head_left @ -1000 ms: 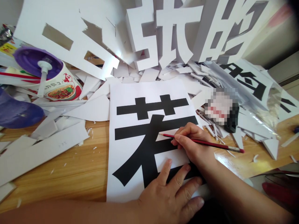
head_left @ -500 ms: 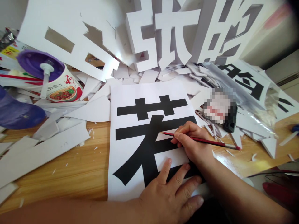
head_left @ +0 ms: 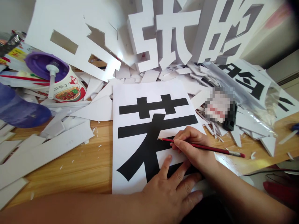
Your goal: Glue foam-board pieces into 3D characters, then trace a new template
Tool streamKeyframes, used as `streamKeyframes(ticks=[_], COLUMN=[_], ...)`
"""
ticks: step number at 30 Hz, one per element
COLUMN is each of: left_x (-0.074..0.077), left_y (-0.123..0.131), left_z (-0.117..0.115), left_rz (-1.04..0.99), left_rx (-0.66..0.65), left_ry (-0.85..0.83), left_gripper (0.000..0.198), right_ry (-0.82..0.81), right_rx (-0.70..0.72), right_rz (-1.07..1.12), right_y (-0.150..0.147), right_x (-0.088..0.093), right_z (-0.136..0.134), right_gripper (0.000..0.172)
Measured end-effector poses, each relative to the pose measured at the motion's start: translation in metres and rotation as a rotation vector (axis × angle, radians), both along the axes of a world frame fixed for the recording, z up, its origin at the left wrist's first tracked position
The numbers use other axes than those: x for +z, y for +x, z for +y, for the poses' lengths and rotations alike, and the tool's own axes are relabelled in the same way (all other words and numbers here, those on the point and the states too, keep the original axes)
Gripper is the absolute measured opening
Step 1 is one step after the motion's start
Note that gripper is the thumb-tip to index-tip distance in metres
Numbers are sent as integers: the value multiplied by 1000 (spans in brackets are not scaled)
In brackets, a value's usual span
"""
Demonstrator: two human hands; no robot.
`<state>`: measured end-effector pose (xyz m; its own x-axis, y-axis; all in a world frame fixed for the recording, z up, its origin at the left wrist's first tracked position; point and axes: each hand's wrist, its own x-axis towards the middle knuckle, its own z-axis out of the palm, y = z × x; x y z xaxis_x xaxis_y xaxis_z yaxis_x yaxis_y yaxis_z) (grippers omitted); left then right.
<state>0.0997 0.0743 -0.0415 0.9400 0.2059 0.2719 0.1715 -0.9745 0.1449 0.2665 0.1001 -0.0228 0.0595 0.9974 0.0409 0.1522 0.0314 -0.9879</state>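
Observation:
A white paper sheet printed with a large black Chinese character lies on the wooden table in front of me. My right hand pinches a dark red pencil whose sharpened tip meets the character near its middle, by a small white gap. Spread fingers of my left hand lie flat on the lower part of the sheet, just below the right hand. Both hands cover the lower right of the character.
White foam-board offcuts litter the table on the left and at the back. Large cut-out white characters stand behind. A noodle tub is at left, a partly pixelated object and printed sheets at right.
The pencil tip has shifted slightly down and left along the character, the right hand moving with it. The left hand stays spread on the sheet. The view has turned a little.

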Motion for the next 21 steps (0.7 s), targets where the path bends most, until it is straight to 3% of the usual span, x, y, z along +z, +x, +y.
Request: streamKeyframes(ticks=[6, 11, 21], left_x=[2, 5, 6], left_y=[0, 1, 1], left_z=[1, 1, 2], left_rz=[1, 34, 6], left_rx=[-2, -12, 1], left_ry=[15, 8, 30], left_gripper=[37, 39, 38], right_ry=[4, 36, -54], right_rx=[-15, -24, -42], right_rz=[-48, -68, -162], right_y=[-7, -6, -8], right_x=[0, -2, -2], right_z=[-17, -17, -19], right_gripper=[16, 14, 15])
